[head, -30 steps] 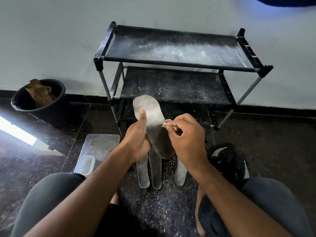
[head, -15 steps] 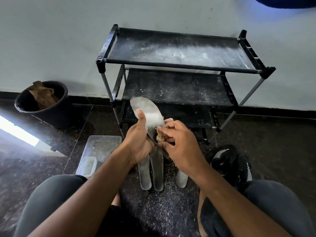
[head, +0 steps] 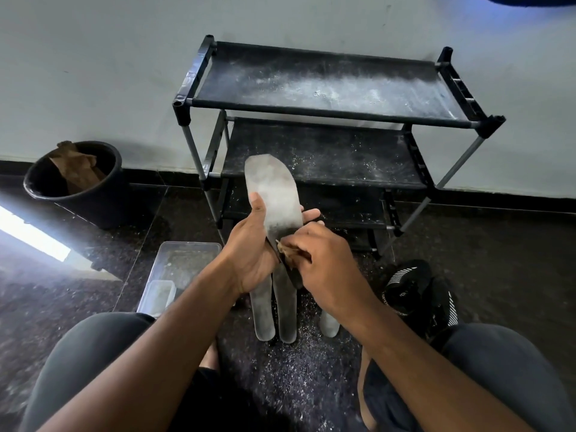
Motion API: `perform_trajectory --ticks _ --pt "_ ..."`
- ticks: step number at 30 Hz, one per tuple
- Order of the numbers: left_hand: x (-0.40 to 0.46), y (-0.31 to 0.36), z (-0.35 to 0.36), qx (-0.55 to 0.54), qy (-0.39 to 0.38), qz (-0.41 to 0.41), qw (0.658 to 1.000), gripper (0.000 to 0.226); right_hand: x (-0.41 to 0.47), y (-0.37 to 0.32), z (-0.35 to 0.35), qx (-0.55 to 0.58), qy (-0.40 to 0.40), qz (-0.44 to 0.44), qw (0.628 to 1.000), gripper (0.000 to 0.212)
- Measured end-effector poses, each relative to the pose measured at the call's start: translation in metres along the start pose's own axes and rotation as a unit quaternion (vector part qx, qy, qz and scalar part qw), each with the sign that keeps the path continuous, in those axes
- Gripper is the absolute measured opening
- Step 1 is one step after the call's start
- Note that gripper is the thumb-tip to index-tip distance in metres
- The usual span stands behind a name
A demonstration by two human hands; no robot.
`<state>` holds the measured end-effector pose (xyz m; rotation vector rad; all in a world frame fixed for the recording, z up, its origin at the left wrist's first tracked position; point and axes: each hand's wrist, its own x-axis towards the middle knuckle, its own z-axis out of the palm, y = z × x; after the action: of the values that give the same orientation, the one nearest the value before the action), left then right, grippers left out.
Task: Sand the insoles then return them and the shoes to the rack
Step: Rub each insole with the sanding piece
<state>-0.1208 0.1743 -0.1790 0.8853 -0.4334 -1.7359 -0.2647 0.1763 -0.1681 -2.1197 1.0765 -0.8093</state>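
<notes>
Grey flat foam insole held upright in front of black three-tier shoe rack, toe end clear above hands. Left hand grasps insole, thumb along left edge. Right hand pinches brown sandpaper scrap against lower insole. Three grey insoles on floor partly hidden behind hands. Black shoes at right, partly cut off by knee.

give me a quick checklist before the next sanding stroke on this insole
1. Left hand grips the held insole: ok.
2. Right hand pinches the sandpaper against it: ok.
3. Heel end sanded: cannot tell, hidden by the hands.
4. Other insoles lie on the floor, out of the stroke: ok.
5. Rack shelves free for returns: ok, though dusty.
6. Shoes within reach at the right knee: ok.
</notes>
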Motion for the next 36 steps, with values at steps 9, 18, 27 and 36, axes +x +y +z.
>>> perform_trajectory --ticks 9,18,27,36 --pt "-0.001 -0.005 0.008 0.019 -0.019 -0.046 0.999 0.088 0.002 -0.007 0.004 0.045 0.024 -0.017 0.999 0.013" --pt "-0.002 -0.002 0.003 0.008 0.014 -0.038 0.999 0.087 -0.004 0.001 0.003 -0.009 -0.055 -0.007 0.998 0.015" --pt "0.000 -0.002 0.000 0.000 -0.024 -0.064 0.998 0.099 0.000 -0.003 0.005 -0.016 -0.028 -0.043 0.999 0.015" --pt "0.000 0.008 0.000 -0.047 0.043 0.004 0.998 0.086 -0.008 -0.010 -0.014 -0.006 0.031 -0.047 0.998 0.011"
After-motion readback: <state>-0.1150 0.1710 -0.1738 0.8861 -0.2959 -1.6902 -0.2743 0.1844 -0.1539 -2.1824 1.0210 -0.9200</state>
